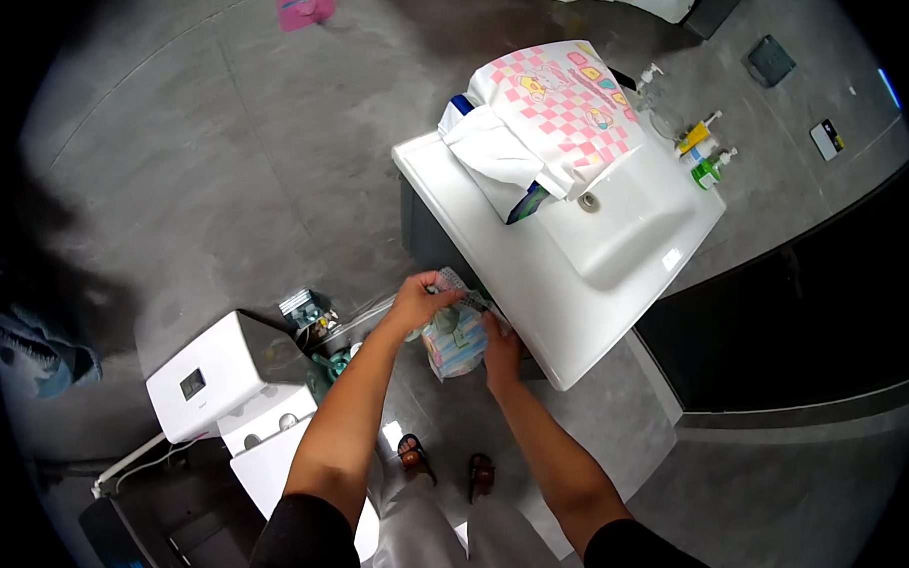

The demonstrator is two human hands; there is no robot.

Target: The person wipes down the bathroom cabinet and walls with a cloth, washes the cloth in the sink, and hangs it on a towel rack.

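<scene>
A soft plastic package (455, 342) with pastel blue and pink print hangs beside the cabinet under the sink; its exact kind is unclear. My left hand (422, 301) is closed on the crumpled, see-through top of the package. On its right side, my right hand (502, 352) grips the edge, its fingers partly hidden. Just beyond both hands is the white sink (536, 321), its front edge close to my right hand. A large white bag (569, 110) with a pink checked print rests on the sink, with white sheets bulging from its open end.
Pump bottles (706, 172) stand behind the basin. To the left are a white toilet (270, 446), a white box-shaped unit (203, 378) and small items (310, 314) by the wall. My sandalled feet (416, 459) are on the grey floor. A dark doorway (776, 313) lies right.
</scene>
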